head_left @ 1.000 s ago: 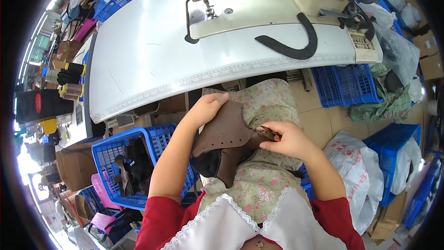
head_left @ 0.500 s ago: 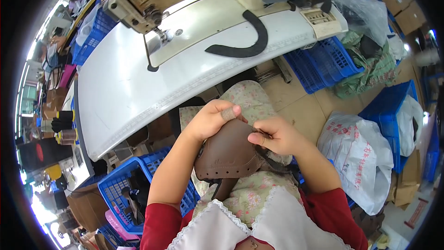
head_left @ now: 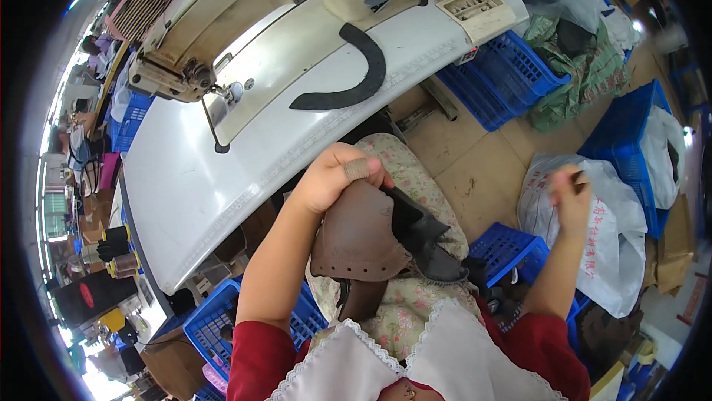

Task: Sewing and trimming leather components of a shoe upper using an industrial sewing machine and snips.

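My left hand (head_left: 337, 179), a tan bandage wrapped round its thumb, is closed on the top edge of a brown leather shoe upper (head_left: 360, 234). The upper rests on my lap over a floral apron (head_left: 423, 182). Punched holes run along its lower edge, and its black lining (head_left: 430, 249) shows at the right. Away to the right, above a white plastic bag (head_left: 615, 230), my right hand (head_left: 571, 201) is raised and somewhat blurred. Its fingers are pinched together, with a small dark brown bit at their tips that I cannot make out.
Ahead stands a sewing machine (head_left: 167, 67) on a white table (head_left: 170, 193), with a curved black strip (head_left: 374, 67) lying on it. Blue crates stand under the table's right end (head_left: 504, 82), beside my right arm (head_left: 512, 245) and at lower left (head_left: 211, 319). A person (head_left: 144, 8) sits far left.
My right hand has let go of the shoe upper and swung out to the right. The left hand keeps its hold, and the upper's black lining now shows more. The view has shifted.
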